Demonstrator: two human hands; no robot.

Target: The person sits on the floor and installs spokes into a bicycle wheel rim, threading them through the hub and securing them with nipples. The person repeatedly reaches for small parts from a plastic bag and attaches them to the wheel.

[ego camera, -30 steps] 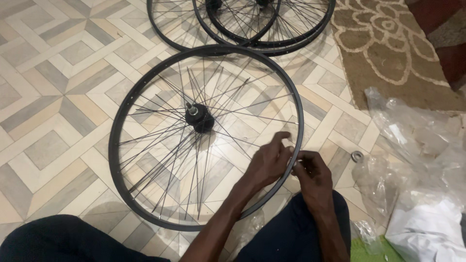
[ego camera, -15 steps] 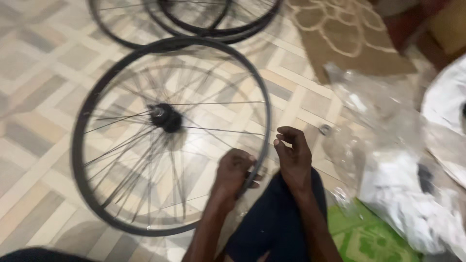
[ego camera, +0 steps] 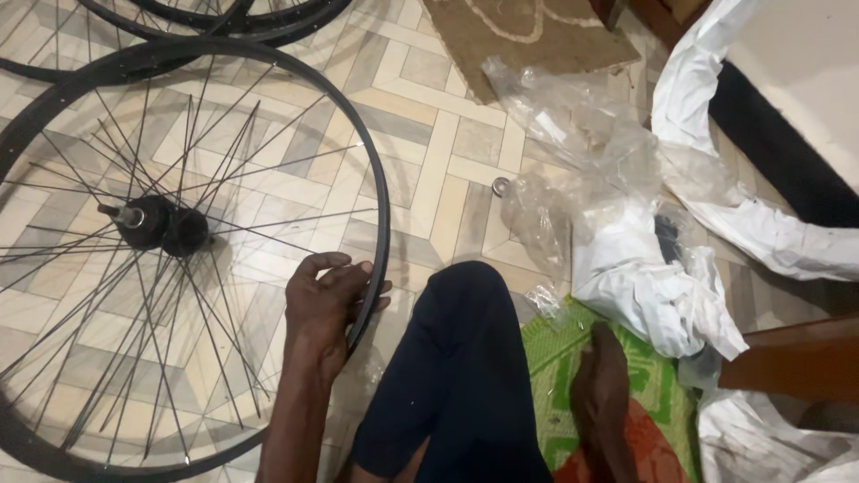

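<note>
Seen from the head camera. Big black wheel (ego camera: pixel 179 250) flat on the tiled floor (ego camera: pixel 447 152), cut off at the left and bottom edges. Thin shiny spokes (ego camera: pixel 250 170) all meeting at a dark round hub (ego camera: pixel 161 225). Left hand (ego camera: pixel 327 300) wrapped around the wheel's rim on its right side, fingers curled over it. Right hand (ego camera: pixel 601 385) low beside a dark-clothed knee (ego camera: pixel 465 358), resting on a green mat (ego camera: pixel 653 376); fingers hidden, so open or closed cannot be told. More black rims (ego camera: pixel 268 22) cut off at the top. Crinkly clear plastic (ego camera: pixel 573 134) and soft white wrapping (ego camera: pixel 653 286) heaped to the right. Small metal ring (ego camera: pixel 500 186) on the floor nearby.
</note>
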